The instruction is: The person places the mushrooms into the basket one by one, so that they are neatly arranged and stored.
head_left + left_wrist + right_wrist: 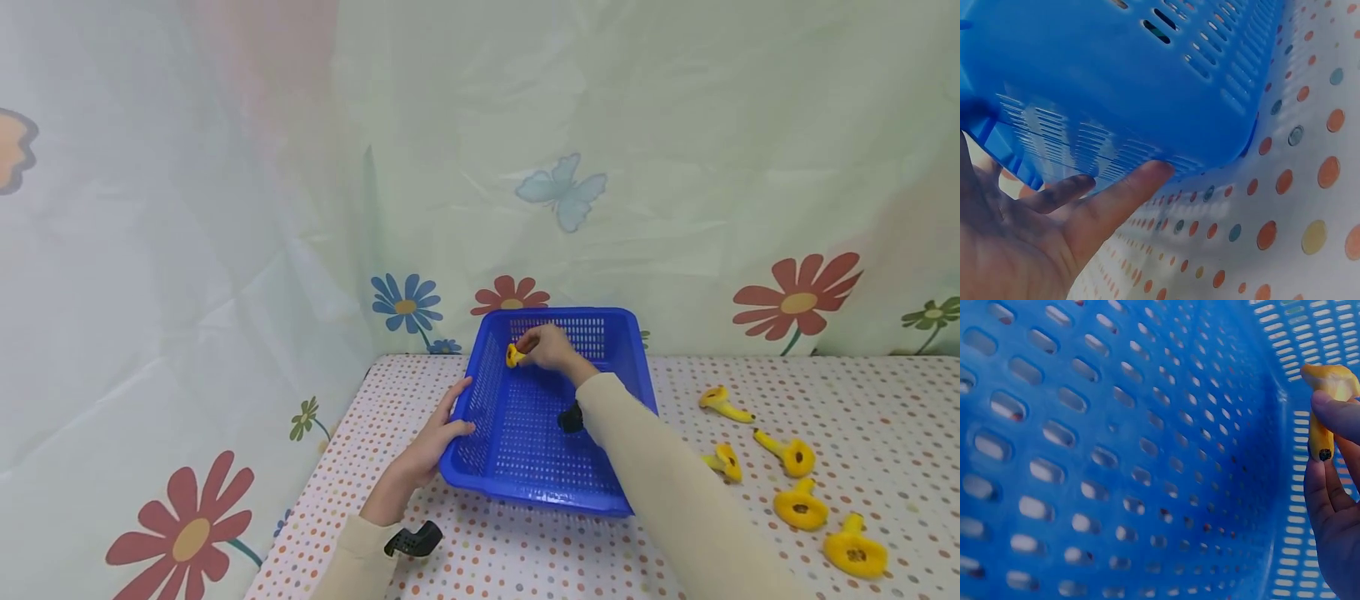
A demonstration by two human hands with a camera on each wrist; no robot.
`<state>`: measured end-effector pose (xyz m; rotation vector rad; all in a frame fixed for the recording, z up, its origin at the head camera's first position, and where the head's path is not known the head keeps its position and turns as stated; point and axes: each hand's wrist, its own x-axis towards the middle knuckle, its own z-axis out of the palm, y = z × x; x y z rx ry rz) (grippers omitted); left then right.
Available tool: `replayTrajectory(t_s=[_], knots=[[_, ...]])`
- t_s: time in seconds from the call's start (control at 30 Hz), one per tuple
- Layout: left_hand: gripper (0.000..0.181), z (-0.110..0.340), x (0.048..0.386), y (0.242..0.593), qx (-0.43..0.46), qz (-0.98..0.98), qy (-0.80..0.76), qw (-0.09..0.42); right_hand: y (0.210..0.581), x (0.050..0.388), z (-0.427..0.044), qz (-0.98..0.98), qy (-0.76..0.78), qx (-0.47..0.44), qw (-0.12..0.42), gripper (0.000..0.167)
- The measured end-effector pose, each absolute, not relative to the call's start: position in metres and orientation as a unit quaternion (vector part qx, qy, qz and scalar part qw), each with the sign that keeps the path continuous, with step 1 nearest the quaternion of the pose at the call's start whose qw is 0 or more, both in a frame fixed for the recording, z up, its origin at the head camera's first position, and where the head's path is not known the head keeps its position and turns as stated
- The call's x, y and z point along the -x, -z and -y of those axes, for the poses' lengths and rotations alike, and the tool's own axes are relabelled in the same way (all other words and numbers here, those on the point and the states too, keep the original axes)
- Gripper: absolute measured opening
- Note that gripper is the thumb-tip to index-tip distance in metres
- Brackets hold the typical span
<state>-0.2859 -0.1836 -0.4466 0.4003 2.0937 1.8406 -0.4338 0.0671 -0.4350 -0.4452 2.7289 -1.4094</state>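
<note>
A blue plastic basket (540,497) with slotted walls stands on the table. Inside it, near the far left corner, my right hand (550,347) pinches a yellow mushroom (513,356) with a flared cap. The right wrist view shows the mushroom (1320,434) between thumb and fingers, its dark stem end downward and clear of the basket floor. My left hand (429,443) rests against the basket's left side with fingers extended. From the left wrist, the left thumb (1129,190) touches the slotted outer wall; some fingertips lie hidden behind the basket.
Several more yellow mushrooms (801,505) lie on the dotted tablecloth (915,467) right of the basket. One mushroom (726,461) is partly covered by the right sleeve. A printed curtain (660,167) hangs behind the table and along its left side.
</note>
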Motion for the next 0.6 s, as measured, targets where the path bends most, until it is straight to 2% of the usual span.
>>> replayTrajectory(t_s=[0.17,0.4,0.6], knots=[[0.081,0.18,0.285,0.447,-0.148,-0.738,-0.641,0.149,0.441,0.434,-0.065,-0.883,0.448,0.137,0.014,0.018],[0.082,0.182,0.284,0.448,-0.132,-0.739,-0.642,0.157,0.45,0.436,-0.065,-0.876,0.47,0.106,0.025,0.03],[0.082,0.183,0.286,0.446,-0.128,-0.734,-0.647,0.161,0.454,0.436,-0.061,-0.878,0.47,0.086,0.022,0.026]])
